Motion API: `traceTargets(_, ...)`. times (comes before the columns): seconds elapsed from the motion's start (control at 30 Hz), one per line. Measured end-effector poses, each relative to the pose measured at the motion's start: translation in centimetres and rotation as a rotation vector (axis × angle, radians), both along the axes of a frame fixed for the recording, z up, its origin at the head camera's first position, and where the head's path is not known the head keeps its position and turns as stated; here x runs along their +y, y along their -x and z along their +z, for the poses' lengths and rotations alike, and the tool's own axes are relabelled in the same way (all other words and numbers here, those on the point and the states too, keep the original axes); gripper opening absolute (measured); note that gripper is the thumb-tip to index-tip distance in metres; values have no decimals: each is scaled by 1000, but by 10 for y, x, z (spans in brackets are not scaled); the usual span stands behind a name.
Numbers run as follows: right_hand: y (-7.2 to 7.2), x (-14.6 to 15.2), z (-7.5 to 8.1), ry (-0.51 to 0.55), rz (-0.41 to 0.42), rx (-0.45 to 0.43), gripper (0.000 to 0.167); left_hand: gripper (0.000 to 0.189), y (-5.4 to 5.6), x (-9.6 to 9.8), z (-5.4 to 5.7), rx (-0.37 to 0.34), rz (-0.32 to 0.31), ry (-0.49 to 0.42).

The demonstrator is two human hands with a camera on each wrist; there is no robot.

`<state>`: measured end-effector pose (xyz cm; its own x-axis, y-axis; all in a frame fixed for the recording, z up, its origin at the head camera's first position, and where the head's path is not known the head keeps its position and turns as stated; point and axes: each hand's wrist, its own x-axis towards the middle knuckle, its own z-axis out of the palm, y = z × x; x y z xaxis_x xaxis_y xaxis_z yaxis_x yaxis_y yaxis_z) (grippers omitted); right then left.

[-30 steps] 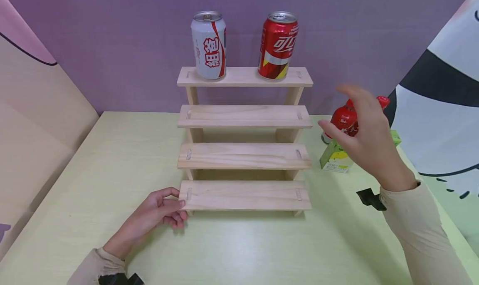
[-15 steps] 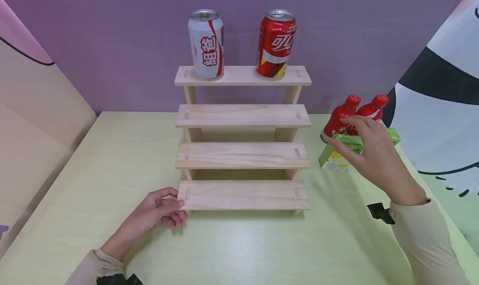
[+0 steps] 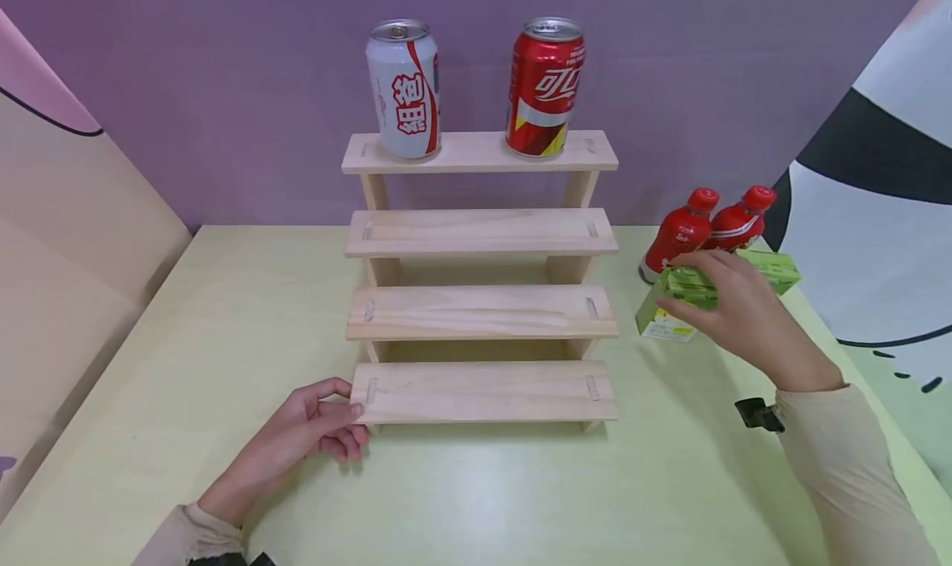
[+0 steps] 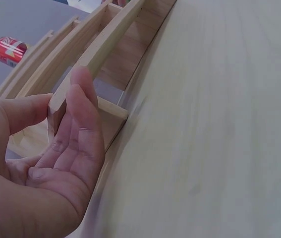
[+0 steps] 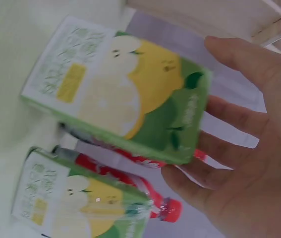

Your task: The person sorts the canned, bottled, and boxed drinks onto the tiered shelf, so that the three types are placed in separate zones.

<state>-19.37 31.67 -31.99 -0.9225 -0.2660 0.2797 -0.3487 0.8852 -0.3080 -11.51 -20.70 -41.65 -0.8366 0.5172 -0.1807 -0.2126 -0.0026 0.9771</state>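
Observation:
A stepped wooden display shelf (image 3: 483, 392) with tiered boards stands mid-table. My left hand (image 3: 312, 421) pinches the left end of its lowest board; the left wrist view shows the thumb (image 4: 28, 111) on one face and fingers on the other. At the right, my right hand (image 3: 744, 314) is over a green juice carton (image 3: 669, 322) with fruit printed on it. In the right wrist view, the fingers reach behind that carton and the thumb (image 5: 229, 52) stands apart from it. A second juice carton (image 3: 777, 270) is beside it, partly hidden.
A white cola can (image 3: 405, 95) and a red cola can (image 3: 546, 95) stand on the top tier. Two red-capped bottles, the left bottle (image 3: 678, 234) and the right bottle (image 3: 736, 223), are behind the cartons. A purple backdrop (image 3: 283, 95) bounds the table's rear.
My right hand has come down from in front of the bottles to the near green carton. The left hand keeps its pinch on the shelf.

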Motion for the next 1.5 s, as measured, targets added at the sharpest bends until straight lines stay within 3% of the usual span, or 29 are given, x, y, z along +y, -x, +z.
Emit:
traceTargets(0.2, 7, 8, -6, 13, -12, -66, 54, 17, -1, -1, -1, 14, -9, -17)
traceTargets(0.47, 8, 12, -7, 18, -1, -92, 56, 19, -1, 0, 1, 4, -1, -14)
traceTargets(0.93, 8, 18, -8, -21, 32, -20, 57, 18, -1, 0, 2, -3, 2, -17)
traceTargets(1.5, 8, 17, -10, -16, 29, -9, 57, 19, -3, 0, 0, 22, -6, -18)
